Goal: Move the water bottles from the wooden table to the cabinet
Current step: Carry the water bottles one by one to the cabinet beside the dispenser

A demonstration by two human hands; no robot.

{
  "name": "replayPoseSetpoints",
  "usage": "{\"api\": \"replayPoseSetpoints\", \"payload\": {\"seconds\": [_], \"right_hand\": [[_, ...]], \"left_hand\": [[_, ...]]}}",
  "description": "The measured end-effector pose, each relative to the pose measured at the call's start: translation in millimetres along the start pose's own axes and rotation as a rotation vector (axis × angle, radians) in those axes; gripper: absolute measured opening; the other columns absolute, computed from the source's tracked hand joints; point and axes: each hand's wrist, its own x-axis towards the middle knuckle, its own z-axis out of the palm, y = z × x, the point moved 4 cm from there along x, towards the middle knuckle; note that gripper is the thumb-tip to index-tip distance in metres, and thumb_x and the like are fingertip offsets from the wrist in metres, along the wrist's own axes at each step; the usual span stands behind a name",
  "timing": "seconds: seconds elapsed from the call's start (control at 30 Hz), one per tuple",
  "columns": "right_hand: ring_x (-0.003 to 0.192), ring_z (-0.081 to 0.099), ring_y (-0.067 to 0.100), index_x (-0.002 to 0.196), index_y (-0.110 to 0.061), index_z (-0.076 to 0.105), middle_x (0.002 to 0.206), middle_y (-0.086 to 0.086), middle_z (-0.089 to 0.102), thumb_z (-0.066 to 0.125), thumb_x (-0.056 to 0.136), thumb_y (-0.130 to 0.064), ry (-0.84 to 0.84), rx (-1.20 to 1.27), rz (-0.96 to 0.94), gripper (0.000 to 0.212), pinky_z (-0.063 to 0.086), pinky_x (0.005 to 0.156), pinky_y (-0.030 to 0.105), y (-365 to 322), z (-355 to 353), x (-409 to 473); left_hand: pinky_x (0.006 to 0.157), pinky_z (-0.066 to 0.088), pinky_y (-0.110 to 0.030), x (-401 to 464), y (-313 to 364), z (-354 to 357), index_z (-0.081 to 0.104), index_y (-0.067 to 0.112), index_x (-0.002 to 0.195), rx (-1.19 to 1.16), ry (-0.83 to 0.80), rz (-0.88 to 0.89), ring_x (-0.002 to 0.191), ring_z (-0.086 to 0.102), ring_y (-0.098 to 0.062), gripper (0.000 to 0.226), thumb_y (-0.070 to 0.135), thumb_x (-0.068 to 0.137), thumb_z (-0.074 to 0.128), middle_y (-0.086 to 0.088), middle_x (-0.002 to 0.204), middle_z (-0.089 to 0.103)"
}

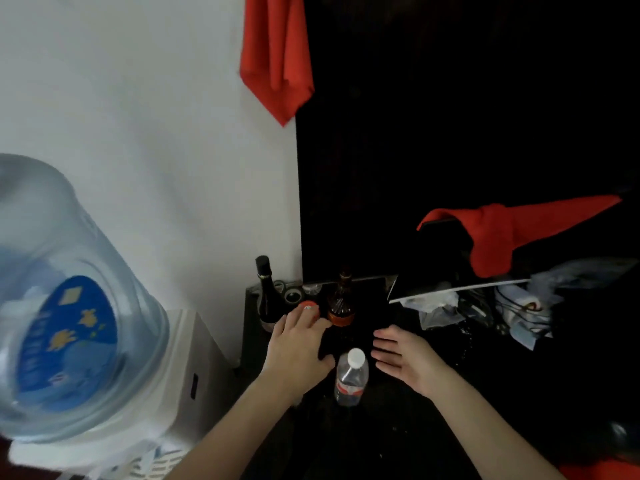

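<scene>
Hands (298,344) (403,358) flank water bottle (351,377), both grips open, empty

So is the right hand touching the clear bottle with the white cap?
Apart. The head view shows dark surface between the open right hand and the clear bottle.

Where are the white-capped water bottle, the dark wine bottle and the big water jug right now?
water bottle (350,379), head view, on its clear body above the label.
wine bottle (266,292), head view, on its dark neck and shoulder.
water jug (65,299), head view, on its blue label.
</scene>
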Motion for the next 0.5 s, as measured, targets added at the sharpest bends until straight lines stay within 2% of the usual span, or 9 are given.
{"api": "replayPoseSetpoints", "payload": {"seconds": [0.13, 0.17, 0.27, 0.33, 0.4, 0.5], "right_hand": [[0.111, 0.062, 0.021, 0.134, -0.014, 0.056, 0.128, 0.007, 0.061, 0.056, 0.098, -0.029, -0.109, -0.231, -0.105, 0.038, 0.056, 0.077, 0.03, -27, 28, -49], [0.112, 0.061, 0.019, 0.136, -0.017, 0.055, 0.129, 0.005, 0.06, 0.057, 0.097, -0.028, -0.116, -0.327, -0.157, 0.04, 0.055, 0.078, 0.028, -34, 37, -62], [0.121, 0.054, 0.013, 0.139, -0.022, 0.053, 0.136, -0.003, 0.056, 0.059, 0.094, -0.029, -0.075, -0.641, -0.378, 0.046, 0.045, 0.094, 0.026, -54, 66, -96], [0.125, 0.05, 0.01, 0.139, -0.027, 0.052, 0.137, -0.006, 0.053, 0.061, 0.092, -0.033, -0.073, -0.825, -0.496, 0.048, 0.037, 0.093, 0.021, -59, 87, -116], [0.119, 0.052, 0.006, 0.137, -0.03, 0.053, 0.135, -0.009, 0.055, 0.062, 0.091, -0.035, -0.115, -0.962, -0.561, 0.048, 0.038, 0.091, 0.019, -56, 111, -134], [0.115, 0.055, 0.005, 0.137, -0.032, 0.052, 0.127, -0.012, 0.057, 0.063, 0.089, -0.037, -0.094, -1.136, -0.699, 0.05, 0.046, 0.097, 0.023, -43, 149, -161]], "left_hand": [[0.126, 0.003, -0.049, -16, -1, -37, 0.03, 0.038, 0.155, 0.016, -0.046, 0.0, 0.158, -0.001, -0.029, 0.073, 0.054, 0.089, 0.058, 0.003, 0.171, 0.01], [0.126, 0.002, -0.051, -21, -3, -46, 0.03, 0.038, 0.155, 0.043, -0.048, 0.006, 0.158, -0.002, -0.03, 0.074, 0.056, 0.089, 0.057, 0.003, 0.172, 0.008], [0.125, 0.004, -0.054, -41, -11, -80, 0.03, 0.036, 0.154, 0.159, 0.023, 0.005, 0.158, 0.001, -0.033, 0.073, 0.057, 0.089, 0.054, 0.0, 0.171, 0.009], [0.125, 0.006, -0.053, -60, -16, -99, 0.029, 0.036, 0.155, 0.201, 0.079, -0.009, 0.158, 0.005, -0.032, 0.073, 0.058, 0.09, 0.052, 0.0, 0.171, 0.01], [0.124, 0.007, -0.054, -82, -24, -115, 0.025, 0.036, 0.157, 0.226, 0.117, -0.026, 0.158, 0.006, -0.031, 0.074, 0.059, 0.091, 0.05, 0.0, 0.172, 0.009], [0.124, 0.006, -0.054, -125, -41, -136, 0.023, 0.035, 0.156, 0.255, 0.167, -0.073, 0.158, 0.002, -0.03, 0.073, 0.057, 0.092, 0.05, -0.001, 0.172, 0.005]]}}
